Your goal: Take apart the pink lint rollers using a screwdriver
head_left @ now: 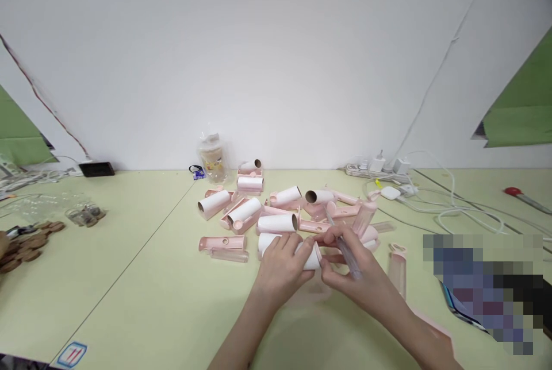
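Observation:
My left hand [281, 261] is wrapped over a white sticky-paper roll [314, 259] lying sideways, its right end poking out past the thumb. My right hand [351, 266] pinches at that end of the roll with thumb and fingertips. Tucked across its palm is a slim translucent stick-like piece [350, 258], whose exact kind I cannot make out. Just behind the hands lies another white roll [276, 222] with a brown cardboard core. Around it are pink plastic roller cases [222, 242], several with white rolls in them. What the right fingertips touch is partly hidden.
A clear pouch [213, 160] stands by the wall. At the right are white chargers and cables [390, 192], a red-ended tool [513, 192] and a pixelated patch. Brown round pieces [28, 249] and a black phone-like object [97, 169] are at the left.

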Demonstrator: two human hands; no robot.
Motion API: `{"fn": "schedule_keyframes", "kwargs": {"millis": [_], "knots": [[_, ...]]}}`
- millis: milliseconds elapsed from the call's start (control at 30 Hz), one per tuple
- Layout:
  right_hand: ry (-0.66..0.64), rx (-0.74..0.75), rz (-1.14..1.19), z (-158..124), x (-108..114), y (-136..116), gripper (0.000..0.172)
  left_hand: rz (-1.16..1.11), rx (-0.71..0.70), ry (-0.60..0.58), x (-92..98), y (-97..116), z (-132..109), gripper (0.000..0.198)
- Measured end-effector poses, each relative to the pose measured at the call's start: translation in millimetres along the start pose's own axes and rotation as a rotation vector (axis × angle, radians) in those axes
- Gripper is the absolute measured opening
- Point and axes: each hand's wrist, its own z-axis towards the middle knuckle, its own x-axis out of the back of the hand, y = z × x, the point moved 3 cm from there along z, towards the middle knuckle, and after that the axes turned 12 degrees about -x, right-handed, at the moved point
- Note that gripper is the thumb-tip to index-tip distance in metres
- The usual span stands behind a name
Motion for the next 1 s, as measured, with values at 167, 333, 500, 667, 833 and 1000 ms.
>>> {"fn": "schedule_keyframes", "kwargs": {"millis": [167, 333, 500, 667, 833, 1000], "knots": [[0.083, -0.018, 0.059, -1.2, 2.0, 3.4, 0.021, -0.439, 0.373, 0.356, 11.7, -9.4, -5.1, 0.035], [-0.167, -0.056, -0.145, -4.6, -5.8, 14.5, 0.011, -0.821, 0.560, 0.546, 12.7, -8.9, -5.8, 0.028], [0.312, 0.062, 0.096, -3.0, 31.5, -8.7, 0.020, -1.064, 0.518, 0.401, 2.4, -0.7, -5.1, 0.023], [0.259, 0.066, 0.003, 6.3, 29.7, -49.7, 0.035, -1.023, 0.510, 0.320, 0.2, 4.6, -5.7, 0.025], [0.048, -0.022, -0.343, 17.0, 6.6, -44.9, 0.023, -1.093, 0.450, 0.414, -0.6, 2.5, -2.9, 0.026], [-0.165, 0.010, -0.414, 10.6, -5.3, -15.2, 0.044, -1.198, 0.463, 0.476, 0.5, -1.5, -3.3, 0.033]]}}
